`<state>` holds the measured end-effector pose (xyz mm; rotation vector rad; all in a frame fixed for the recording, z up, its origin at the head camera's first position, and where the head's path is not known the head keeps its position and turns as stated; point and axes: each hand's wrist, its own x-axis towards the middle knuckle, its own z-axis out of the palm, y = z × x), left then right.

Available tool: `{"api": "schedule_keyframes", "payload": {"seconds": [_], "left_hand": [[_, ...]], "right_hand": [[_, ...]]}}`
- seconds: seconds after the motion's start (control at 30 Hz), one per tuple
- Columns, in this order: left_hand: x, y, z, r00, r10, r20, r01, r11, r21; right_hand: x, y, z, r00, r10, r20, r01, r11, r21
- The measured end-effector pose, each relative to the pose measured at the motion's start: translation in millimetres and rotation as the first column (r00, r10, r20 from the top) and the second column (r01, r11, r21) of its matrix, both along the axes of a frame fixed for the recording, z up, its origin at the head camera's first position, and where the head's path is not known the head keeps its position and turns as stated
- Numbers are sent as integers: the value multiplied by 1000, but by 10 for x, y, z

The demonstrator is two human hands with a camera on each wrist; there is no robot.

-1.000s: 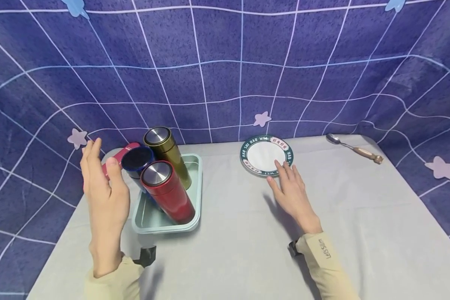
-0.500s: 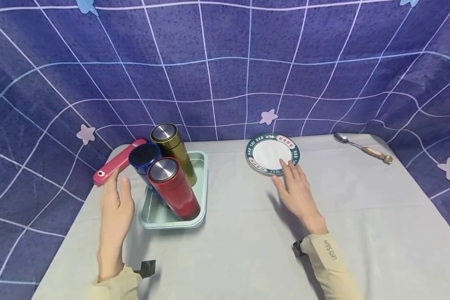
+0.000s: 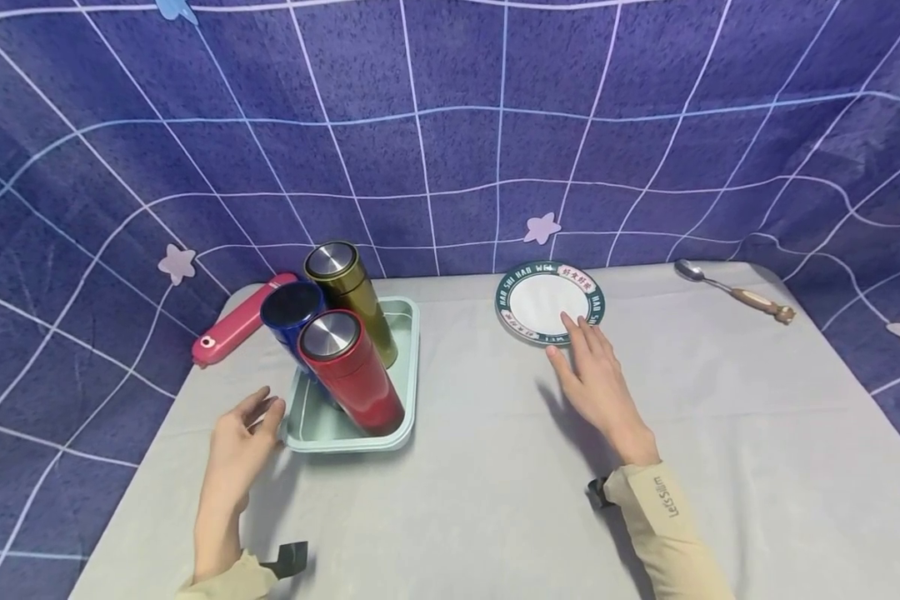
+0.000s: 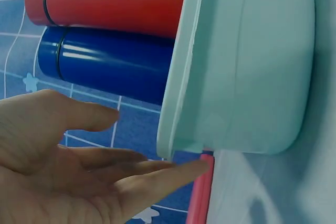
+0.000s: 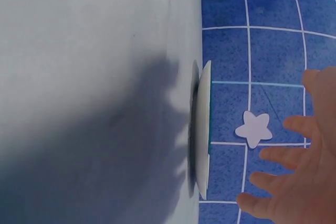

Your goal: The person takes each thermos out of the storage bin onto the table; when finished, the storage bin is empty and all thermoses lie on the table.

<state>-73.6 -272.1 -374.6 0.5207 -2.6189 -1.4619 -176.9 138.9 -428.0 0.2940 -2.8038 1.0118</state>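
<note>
While both stay loose, L hand by tray, R hand over plate.

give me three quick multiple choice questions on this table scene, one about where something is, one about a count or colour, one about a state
1. Where does the spoon lie?
A. far right of the table
B. inside the tray
C. on the plate

2. How many flasks stand in the tray?
A. one
B. three
C. five

3. How is the left hand?
A. gripping the red flask
B. open beside the tray
C. flat on the plate

Answers:
1. A, the spoon lies alone near the far right corner, right of the plate.
2. B, a red flask, a blue flask and a gold flask show.
3. B, its fingers are relaxed by the tray's near left corner and hold nothing.
</note>
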Motion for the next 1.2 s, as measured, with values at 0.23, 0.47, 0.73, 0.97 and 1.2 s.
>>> {"api": "schedule_keyframes", "payload": {"seconds": [0.23, 0.47, 0.73, 0.97, 1.2], "left_hand": [[0, -61, -95, 985, -130, 115, 106, 974, 199], [-26, -33, -200, 987, -136, 86, 101, 941, 323], [-46, -30, -237, 992, -115, 44, 87, 907, 412], [-47, -28, -239, 993, -108, 46, 79, 900, 428], [-33, -35, -251, 992, -109, 63, 73, 904, 422]], "right_hand": [[-2, 13, 16, 1000, 7, 0, -7, 1000, -27], [14, 15, -7, 999, 48, 24, -45, 993, -112], [-3, -23, -20, 990, 124, 61, -103, 956, -274], [5, -159, -13, 953, 290, 90, -190, 801, -567], [-2, -369, 25, 919, 391, 52, -270, 721, -638]]}}
